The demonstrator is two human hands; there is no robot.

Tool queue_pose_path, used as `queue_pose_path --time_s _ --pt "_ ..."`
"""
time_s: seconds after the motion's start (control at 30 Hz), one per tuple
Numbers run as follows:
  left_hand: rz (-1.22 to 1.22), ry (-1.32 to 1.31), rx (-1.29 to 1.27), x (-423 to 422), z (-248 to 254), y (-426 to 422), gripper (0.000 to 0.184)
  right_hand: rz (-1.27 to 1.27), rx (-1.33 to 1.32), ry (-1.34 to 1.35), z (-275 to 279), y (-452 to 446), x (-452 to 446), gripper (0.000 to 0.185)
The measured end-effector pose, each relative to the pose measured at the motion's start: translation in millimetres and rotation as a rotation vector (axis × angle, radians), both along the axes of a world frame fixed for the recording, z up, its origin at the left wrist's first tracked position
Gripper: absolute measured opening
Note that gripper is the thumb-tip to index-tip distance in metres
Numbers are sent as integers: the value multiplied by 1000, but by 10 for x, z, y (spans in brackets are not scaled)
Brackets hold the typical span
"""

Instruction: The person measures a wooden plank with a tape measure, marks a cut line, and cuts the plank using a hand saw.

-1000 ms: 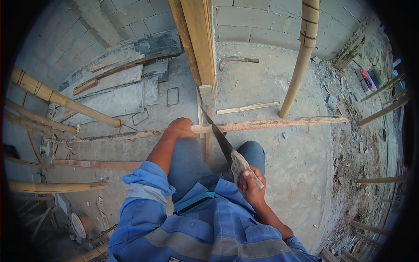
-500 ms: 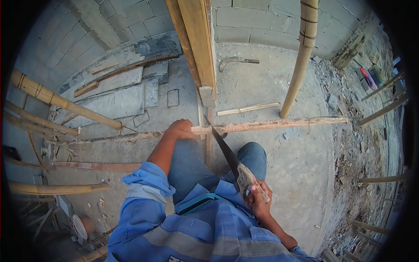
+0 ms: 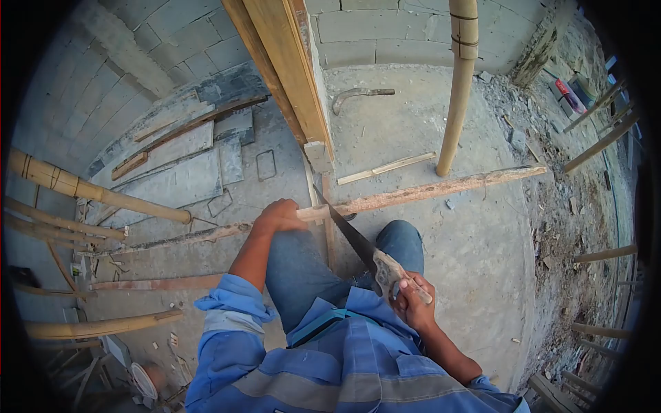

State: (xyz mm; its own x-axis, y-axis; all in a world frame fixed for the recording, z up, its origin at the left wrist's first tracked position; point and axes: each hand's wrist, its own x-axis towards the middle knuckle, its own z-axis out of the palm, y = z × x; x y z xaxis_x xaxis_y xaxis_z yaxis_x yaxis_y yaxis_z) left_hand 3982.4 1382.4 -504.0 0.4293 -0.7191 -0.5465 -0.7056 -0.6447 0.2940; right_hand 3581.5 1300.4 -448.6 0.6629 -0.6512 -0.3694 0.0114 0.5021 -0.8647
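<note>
My left hand (image 3: 281, 216) is wrapped over a long, rough wooden strip (image 3: 413, 195) lying crosswise in front of my knees. My right hand (image 3: 414, 301) grips the pale handle of a handsaw (image 3: 357, 242). The dark blade slants up and left, crossing the strip just right of my left hand. Under the strip, near the blade, a narrow board (image 3: 329, 241) runs lengthwise between my legs.
Thick wooden posts (image 3: 289, 76) rise ahead. A bamboo pole (image 3: 456, 96) stands at the right, another (image 3: 96, 184) leans at the left. A curved metal tool (image 3: 363, 94), a thin stick (image 3: 387, 168) and flat boards (image 3: 175, 172) lie on the floor. Rubble lines the right side.
The saw and my right hand have drawn back, down and to the right. My left hand keeps its hold on the strip. The whole view has turned slightly.
</note>
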Motion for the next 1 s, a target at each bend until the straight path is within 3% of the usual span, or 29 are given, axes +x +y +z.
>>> queue_pose_path --time_s 0.07,0.13,0.2,0.27,0.47,0.53,0.63,0.7,0.83,0.9,1.0 --pt "4 38 48 11 9 -78 58 -9 16 -3 -23 39 -120 39" --pt "21 40 77 -11 53 -111 59 -42 -163 21 -439 10 540 36" --pt "52 17 96 -55 32 -81 60 -46 -96 -72 -611 -196 1278 31" --pt "18 13 58 -1 -1 -93 57 -26 -46 -89 -553 -230 1283 30" --pt "0 68 62 109 -139 -65 57 -22 85 -22 147 65 -101 33" --pt "32 79 139 21 -22 -117 59 -18 57 26 85 32 -27 33" --pt "47 -132 18 -159 -16 -69 60 -38 -74 -19 -499 -202 940 33" --pt "54 -95 26 -176 47 -63 62 51 -66 -20 -399 -428 1571 28" --pt "25 -2 64 -72 161 -46 62 -38 -114 -3 -350 13 744 33" --pt "36 51 97 -72 118 -14 62 8 -127 43 107 155 -26 37" --pt "72 24 110 -59 153 -44 61 7 -65 35 161 99 -268 40"
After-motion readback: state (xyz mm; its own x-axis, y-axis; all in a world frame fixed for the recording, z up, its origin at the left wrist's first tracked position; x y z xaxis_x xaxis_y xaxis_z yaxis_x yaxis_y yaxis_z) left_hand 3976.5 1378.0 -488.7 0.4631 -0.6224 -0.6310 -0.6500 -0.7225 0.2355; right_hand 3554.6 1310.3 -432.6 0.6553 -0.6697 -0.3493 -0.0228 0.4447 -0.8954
